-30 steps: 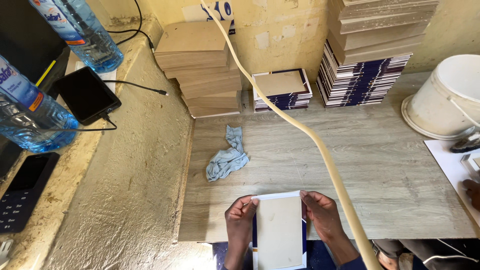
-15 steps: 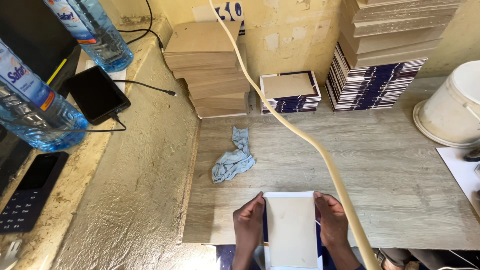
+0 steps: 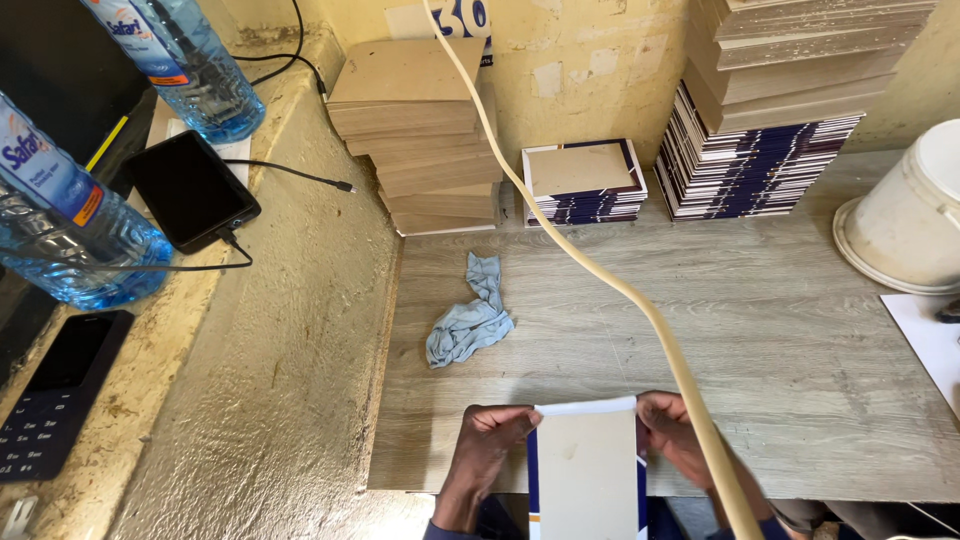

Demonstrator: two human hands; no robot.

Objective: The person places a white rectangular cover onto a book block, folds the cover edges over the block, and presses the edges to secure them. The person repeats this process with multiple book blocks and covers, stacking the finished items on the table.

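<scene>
Wood-grain bench point(image 3: 760, 330): we're pinching stiff, light book cover point(image 3: 586, 470) at side edges, left hand point(image 3: 487, 445), right hand point(image 3: 672, 432) closed on it.

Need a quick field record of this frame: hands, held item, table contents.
left hand: grips left edge of card
right hand: grips right edge of card
card: pale board with blue border, at near table edge
rag: crumpled, blue-grey, beyond the hands
stacks: brown boards at the wall
bucket: white, far right
table: grey wood grain
</scene>
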